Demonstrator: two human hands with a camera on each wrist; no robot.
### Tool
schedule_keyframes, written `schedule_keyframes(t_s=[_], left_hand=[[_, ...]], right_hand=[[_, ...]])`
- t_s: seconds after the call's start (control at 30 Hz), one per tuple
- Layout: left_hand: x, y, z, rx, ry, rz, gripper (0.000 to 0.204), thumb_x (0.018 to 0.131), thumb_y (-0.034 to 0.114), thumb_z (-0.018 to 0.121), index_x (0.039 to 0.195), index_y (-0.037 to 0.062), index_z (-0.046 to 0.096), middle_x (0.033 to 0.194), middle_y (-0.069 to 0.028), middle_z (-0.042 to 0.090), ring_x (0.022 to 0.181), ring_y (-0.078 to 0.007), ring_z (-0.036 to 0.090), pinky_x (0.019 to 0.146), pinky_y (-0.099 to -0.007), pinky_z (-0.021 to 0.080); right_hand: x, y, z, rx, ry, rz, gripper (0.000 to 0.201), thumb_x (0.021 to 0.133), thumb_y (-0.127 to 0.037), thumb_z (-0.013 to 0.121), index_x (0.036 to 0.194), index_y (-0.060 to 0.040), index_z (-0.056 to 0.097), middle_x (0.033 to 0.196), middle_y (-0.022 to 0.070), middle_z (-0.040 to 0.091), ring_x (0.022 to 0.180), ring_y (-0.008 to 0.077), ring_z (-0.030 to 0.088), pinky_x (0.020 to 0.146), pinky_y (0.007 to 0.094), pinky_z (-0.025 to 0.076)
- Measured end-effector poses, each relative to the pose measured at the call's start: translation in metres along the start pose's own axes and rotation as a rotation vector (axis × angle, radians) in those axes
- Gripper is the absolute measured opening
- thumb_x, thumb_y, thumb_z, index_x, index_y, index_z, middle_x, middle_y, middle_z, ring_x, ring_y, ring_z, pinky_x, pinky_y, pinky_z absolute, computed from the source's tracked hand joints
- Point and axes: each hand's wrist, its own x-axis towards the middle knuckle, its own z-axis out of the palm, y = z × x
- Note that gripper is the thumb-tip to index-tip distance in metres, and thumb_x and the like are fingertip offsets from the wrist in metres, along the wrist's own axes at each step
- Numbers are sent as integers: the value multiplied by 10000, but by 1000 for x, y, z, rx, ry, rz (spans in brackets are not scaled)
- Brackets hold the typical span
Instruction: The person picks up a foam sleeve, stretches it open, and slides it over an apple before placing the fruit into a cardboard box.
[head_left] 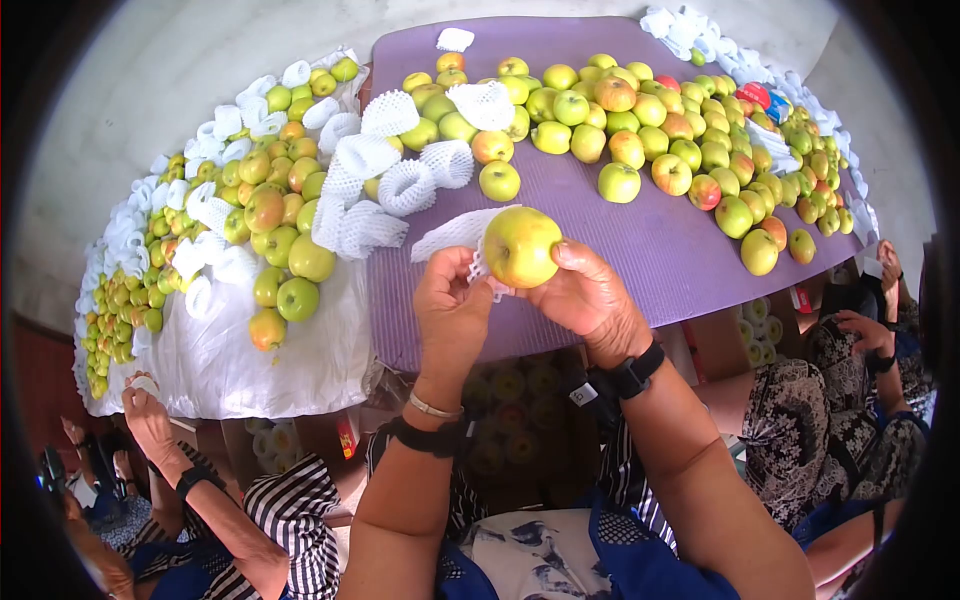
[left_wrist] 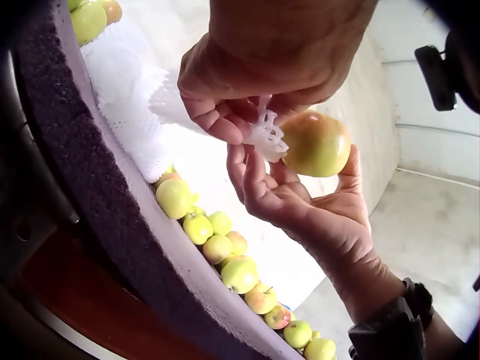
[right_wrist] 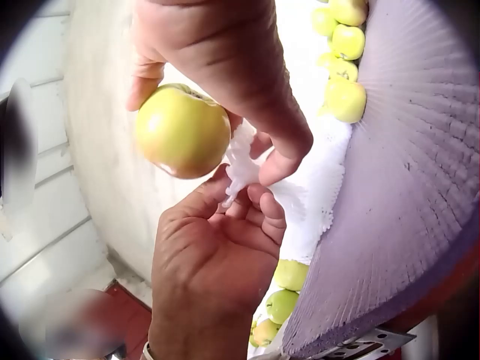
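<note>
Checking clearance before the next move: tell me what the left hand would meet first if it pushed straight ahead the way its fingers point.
Probably the loose white foam net on the purple mat, just beyond the left hand; depth is uncertain.

Bare forearms, black strap on each wrist, thin silver bangle on left wrist, blue apron
</note>
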Motion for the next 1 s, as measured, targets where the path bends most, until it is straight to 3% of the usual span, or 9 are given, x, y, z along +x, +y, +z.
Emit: schedule_keyframes(t_s=[0.07,0.27,0.37,0.47,0.67,0.77,0.87,0.97,1.0], left_hand=[[0,-8,-8,84,-58,-32,130,822,-20,573,936,23,531,845,-1,550,742,-42,502,625,-186,417],[2,-7,-7,-360,108,-164,132,865,57,537,995,30,535,933,-31,576,793,-71,526,688,-216,434],[4,-4,-9,-219,120,-39,112,870,39,527,981,26,535,908,-25,573,795,-77,527,710,-223,433],[1,-4,-11,-18,2,103,105,866,36,540,968,18,527,894,-16,563,792,-70,511,716,-217,422],[-8,10,-6,414,-156,392,98,833,9,575,917,18,526,844,9,523,750,-51,451,685,-199,390],[-14,2,-1,257,-122,129,85,823,-7,569,877,26,512,802,23,497,720,-48,431,656,-193,379],[-17,4,6,366,-156,65,89,780,1,583,816,17,504,715,-28,500,664,-101,477,622,-245,411],[-18,-5,5,237,-238,110,98,780,2,580,807,26,489,705,2,489,657,-80,467,605,-237,405],[-17,-5,3,131,-216,2,109,779,5,585,815,31,484,715,5,488,674,-72,469,603,-225,401]], right_hand=[[0,1,0,24,12,-17,546,761,-239,635,1192,53,471,1130,122,564,1052,230,524,928,365,382],[-3,2,6,-279,117,-35,492,732,-159,668,1154,45,518,1063,101,595,971,186,560,897,323,416],[-3,-1,6,-534,130,21,463,701,-118,693,1108,51,552,1005,83,611,918,160,572,864,289,435],[-3,-2,5,-583,176,61,457,685,-114,704,1087,53,566,979,75,614,885,148,574,836,273,443],[2,0,4,-531,262,-54,455,691,-107,692,1096,49,552,983,77,609,883,144,570,834,275,439],[2,5,5,-474,329,-189,463,693,-101,693,1104,48,541,988,80,603,888,146,569,836,275,439],[3,10,0,-425,365,-244,494,686,-105,709,1122,41,529,978,74,604,880,147,571,837,282,443],[1,18,2,-510,457,-281,540,655,-133,751,1110,44,518,1024,90,569,923,168,551,841,293,447],[2,20,-3,-659,481,-345,560,640,-142,764,1103,46,510,1042,103,548,942,181,541,844,299,447]])
